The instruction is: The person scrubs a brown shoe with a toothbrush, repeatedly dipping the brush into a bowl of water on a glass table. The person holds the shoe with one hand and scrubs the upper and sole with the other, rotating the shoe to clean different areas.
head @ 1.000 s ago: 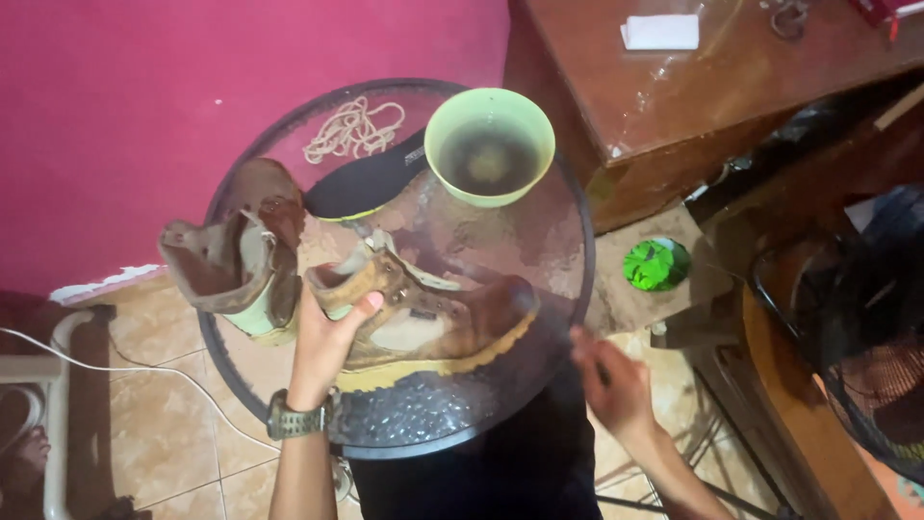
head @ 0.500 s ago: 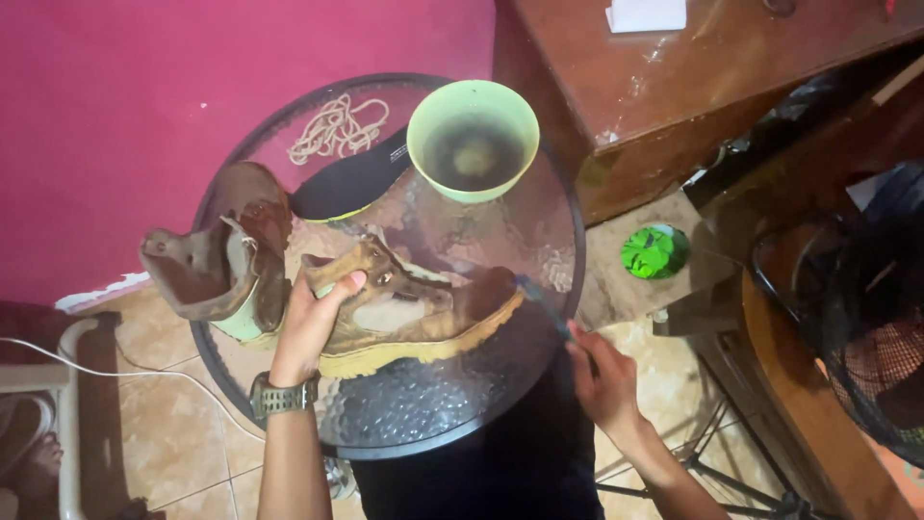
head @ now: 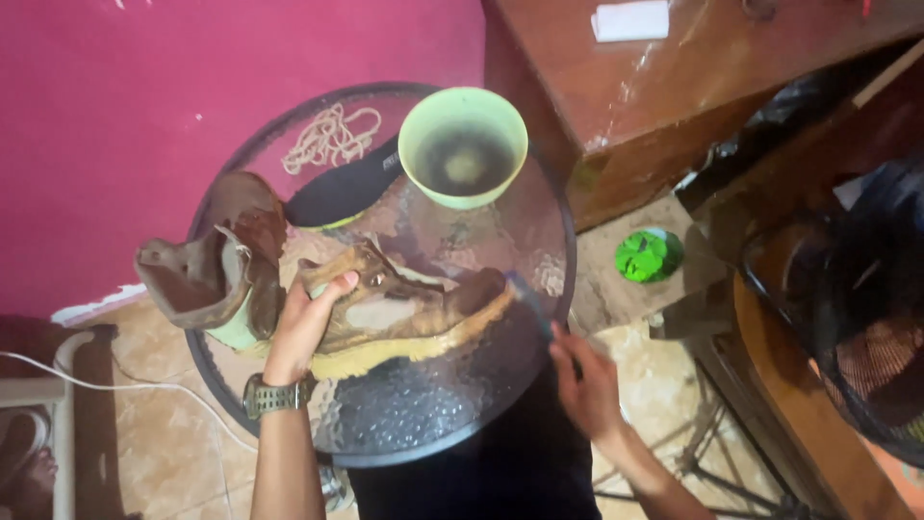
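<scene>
Round glass worktop (head: 423, 424) against a magenta wall (head: 144, 125). On it: green bowl (head: 464, 144) at the far edge, coil of laces (head: 332, 137) far left, dark insole (head: 342, 193) between laces and bowl. Second boot (head: 212, 260) stands at the left rim, just beside the left hand. Wooden cabinet (head: 674, 96) to the right, green lid (head: 648, 255) on the floor below it, black fan (head: 857, 308) at far right.

Boot (head: 404, 313) lies on its side mid-worktop, toe to the right, pale sole toward the person. Left hand (head: 306, 323) reaches in from below, wrist with watch (head: 274, 395), fingers wrapped round the boot's ankle opening. Right hand (head: 587, 385) is off the near-right rim, closed on a brush (head: 529, 303), whose blurred tip sits at the boot's toe; contact can't be confirmed.
</scene>
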